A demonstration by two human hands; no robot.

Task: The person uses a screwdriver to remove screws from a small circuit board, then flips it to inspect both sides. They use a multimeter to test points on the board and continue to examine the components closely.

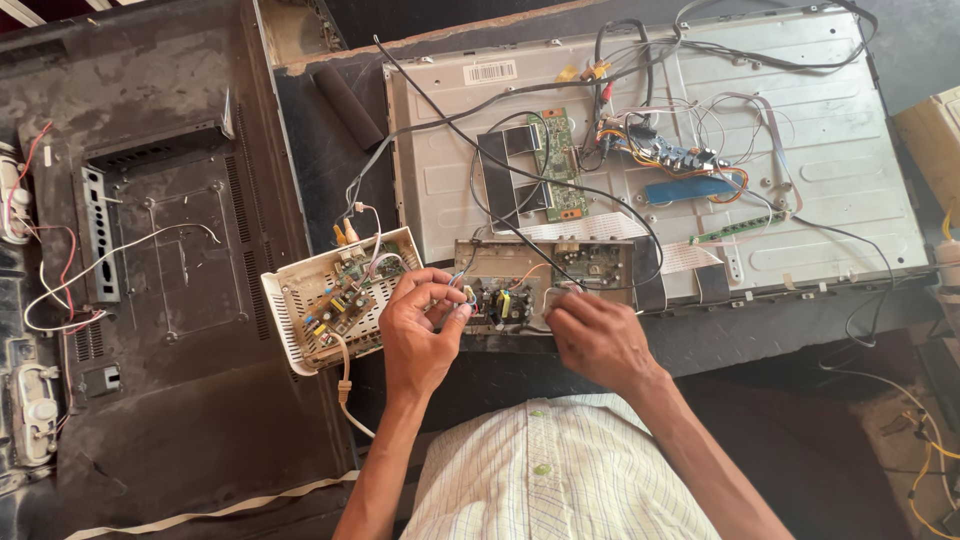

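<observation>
**A:** So we've got both hands down on the small power board (540, 285), the one sitting in its metal tray right against the near edge of the big TV panel (660, 140). Our left hand (420, 335) is curled in, fingertips pinching a little bundle of coloured wires (462, 293) at the board's left end, probably to keep them lifted clear of the parts. Our right hand (597, 335) is pressed on the board's right side, fingers bent and close together, looks like it's steadying it.

**B:** Makes sense why the white box with a circuit board (340, 300) is parked just left of our left hand, its leads stay within reach. And the black back cover (150, 250) is shoved off to the far left of the table.

**A:** What we can't make out: whether the right hand actually grips anything, our knuckles cover that. The panel's right corner is cut off, and the tangle of thin cables (700, 120) is too fine to trace.
</observation>
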